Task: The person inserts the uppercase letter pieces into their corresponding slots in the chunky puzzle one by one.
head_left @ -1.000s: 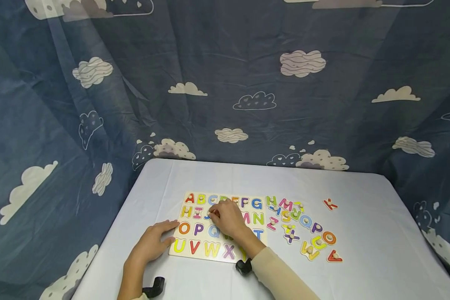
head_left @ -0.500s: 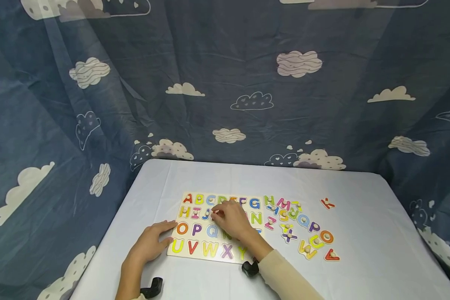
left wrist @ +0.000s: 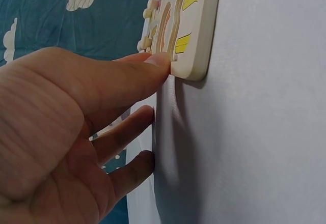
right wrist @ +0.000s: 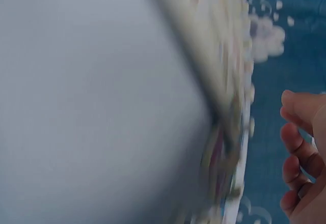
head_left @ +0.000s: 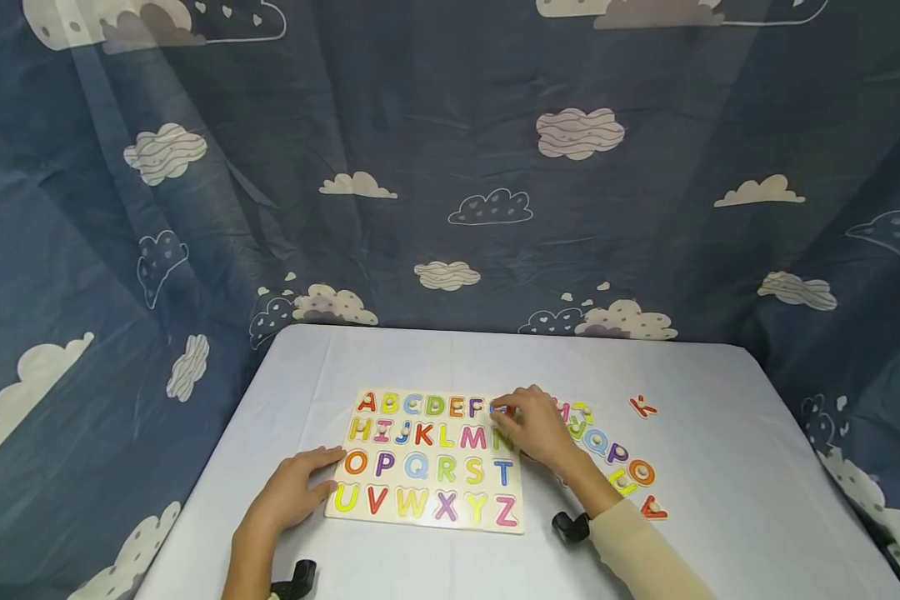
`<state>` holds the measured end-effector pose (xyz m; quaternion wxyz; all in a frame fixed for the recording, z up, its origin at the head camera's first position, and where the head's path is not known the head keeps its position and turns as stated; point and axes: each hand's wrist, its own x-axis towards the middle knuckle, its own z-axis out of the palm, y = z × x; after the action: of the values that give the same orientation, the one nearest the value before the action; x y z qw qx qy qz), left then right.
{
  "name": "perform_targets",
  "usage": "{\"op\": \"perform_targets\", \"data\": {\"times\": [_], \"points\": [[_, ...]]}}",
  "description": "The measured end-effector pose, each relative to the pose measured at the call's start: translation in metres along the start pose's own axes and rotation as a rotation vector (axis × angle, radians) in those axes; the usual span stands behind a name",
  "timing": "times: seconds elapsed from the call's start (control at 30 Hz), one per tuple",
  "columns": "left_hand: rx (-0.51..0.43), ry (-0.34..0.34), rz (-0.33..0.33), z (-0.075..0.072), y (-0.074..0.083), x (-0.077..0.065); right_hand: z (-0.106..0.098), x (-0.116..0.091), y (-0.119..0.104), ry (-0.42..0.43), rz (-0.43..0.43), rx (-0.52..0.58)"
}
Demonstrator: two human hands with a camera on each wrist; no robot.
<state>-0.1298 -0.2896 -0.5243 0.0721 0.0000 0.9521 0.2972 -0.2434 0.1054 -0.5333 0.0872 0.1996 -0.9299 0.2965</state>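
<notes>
Grip of our right hand (head_left: 543, 427): fingers loosely bent, clasping nothing we can see, over the right edge of the alphabet board (head_left: 462, 510), which extends left of it. Well left of the grip, our left hand (head_left: 288, 492) touches the board's edge. Loose letters (head_left: 642, 472), including the red K piece (head_left: 642, 407), lie to its right. We judge the step as fetching K for its bare recess (head_left: 423, 435); next we need a rightward reach and knob pinch.

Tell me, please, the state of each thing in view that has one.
Board, flat on the table, partly filled.
J, in its slot.
K slot, unfilled.
K, loose.
O, loose.
P, loose.
Q, loose.
Left hand, touching the board's edge.
Right hand, over the board's right edge, fingers bent.
</notes>
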Motion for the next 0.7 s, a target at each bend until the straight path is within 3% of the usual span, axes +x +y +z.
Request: {"op": "perform_targets", "data": {"times": [0.47, 0.7], "points": [[-0.004, -0.015, -0.011, 0.002, 0.002, 0.001, -0.088, -0.034, 0.109, 0.079, 0.214, -0.128], [0.001, -0.014, -0.011, 0.0, 0.0, -0.001, -0.112, -0.044, 0.152, 0.105, 0.263, -0.192]]}}
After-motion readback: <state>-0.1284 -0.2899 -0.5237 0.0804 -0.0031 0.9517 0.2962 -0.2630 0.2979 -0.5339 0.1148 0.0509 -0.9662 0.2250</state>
